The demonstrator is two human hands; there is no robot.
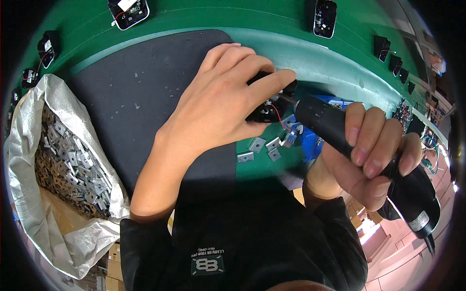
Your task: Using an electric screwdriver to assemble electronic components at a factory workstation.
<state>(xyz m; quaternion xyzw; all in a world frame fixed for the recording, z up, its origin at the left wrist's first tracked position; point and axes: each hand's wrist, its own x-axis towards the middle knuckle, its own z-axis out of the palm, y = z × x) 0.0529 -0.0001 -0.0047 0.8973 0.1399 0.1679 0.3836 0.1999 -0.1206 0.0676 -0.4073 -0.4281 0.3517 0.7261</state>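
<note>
My left hand (233,92) is closed around a small black plastic housing (264,114), fingers over its top and thumb at its near side. A thin red wire (279,116) hangs out of the housing. In my right hand (378,145) is a black electric screwdriver (323,119), gripped around its body and tilted so its bit points left. The bit tip reaches the housing beside my left index finger; the exact contact point is hidden. Several small metal plates with holes (273,144) lie on the green surface just below the housing.
A blue parts bin (310,145) sits behind the screwdriver. At left stands a pale sack (26,160) full of metal plates. A dark mat (141,92) covers part of the table. Along the far green belt (267,12) are several black housings (325,19).
</note>
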